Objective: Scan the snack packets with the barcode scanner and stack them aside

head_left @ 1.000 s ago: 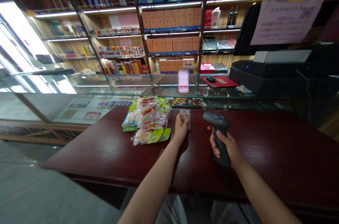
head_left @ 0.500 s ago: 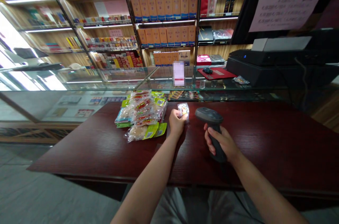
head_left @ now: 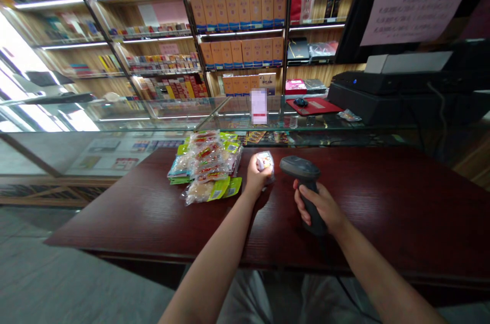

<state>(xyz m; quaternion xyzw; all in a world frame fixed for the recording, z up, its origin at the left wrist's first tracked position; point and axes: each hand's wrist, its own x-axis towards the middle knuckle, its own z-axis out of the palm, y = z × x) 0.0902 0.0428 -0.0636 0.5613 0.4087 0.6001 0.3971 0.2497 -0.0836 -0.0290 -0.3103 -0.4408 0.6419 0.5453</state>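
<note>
My left hand (head_left: 255, 177) is closed on a small, shiny snack packet (head_left: 265, 162) with a pale printed label, over the middle of the dark wooden table (head_left: 153, 227). My right hand (head_left: 319, 204) grips the handle of a dark grey barcode scanner (head_left: 300, 167). The scanner's head points left, toward the packet, with a narrow gap between them. To the left of my left hand lies a pile of clear and green snack packets (head_left: 209, 160), several of them overlapping.
A glass display counter (head_left: 161, 109) borders the table's far side. On it are a red mouse pad (head_left: 319, 105) with a mouse (head_left: 300, 102), another small packet (head_left: 349, 116) and a black printer-like machine (head_left: 383, 89). The scanner's cable (head_left: 350, 297) drops past the near edge.
The packet in my left hand has tilted and risen slightly. The scanner in my right hand has shifted a little to the left, nearer the packet.
</note>
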